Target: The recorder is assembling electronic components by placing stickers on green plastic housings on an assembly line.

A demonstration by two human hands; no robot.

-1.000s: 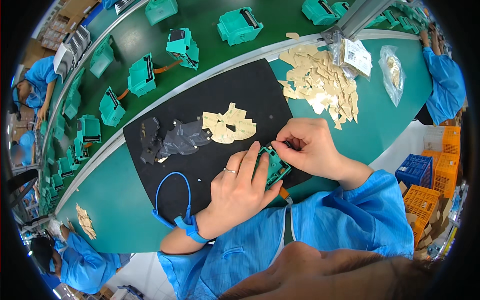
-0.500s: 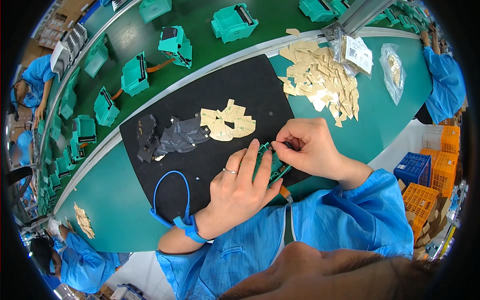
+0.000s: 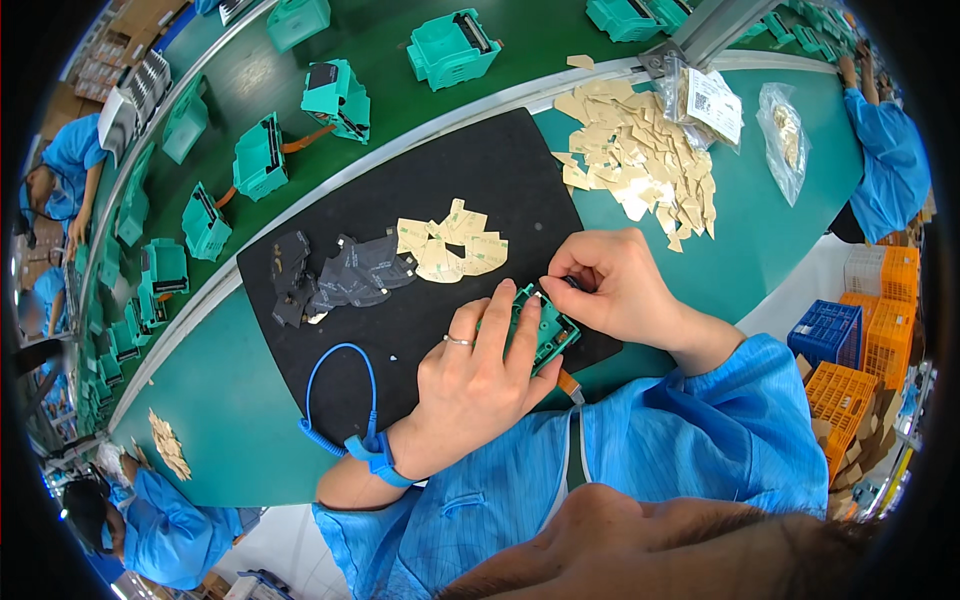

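Under the fingers of my left hand lies a small green plastic housing, held down on the near right part of the black mat. My right hand is closed in a pinch at the housing's far right corner. A bit of something dark shows by its fingers, too small and covered to name. From the housing's near side a short orange ribbon cable sticks out. Beyond my left hand are cream adhesive pieces and a heap of black cut pieces.
Green housings ride a belt along the far side. Right of the mat is a large pile of cream pieces with plastic bags. A blue wrist strap and its coiled cord circle my left wrist. Orange crates stand at right.
The housings on the belt have shifted a little to the left. My right hand has moved slightly up and left, baring more of the housing; my left hand stays nearly still.
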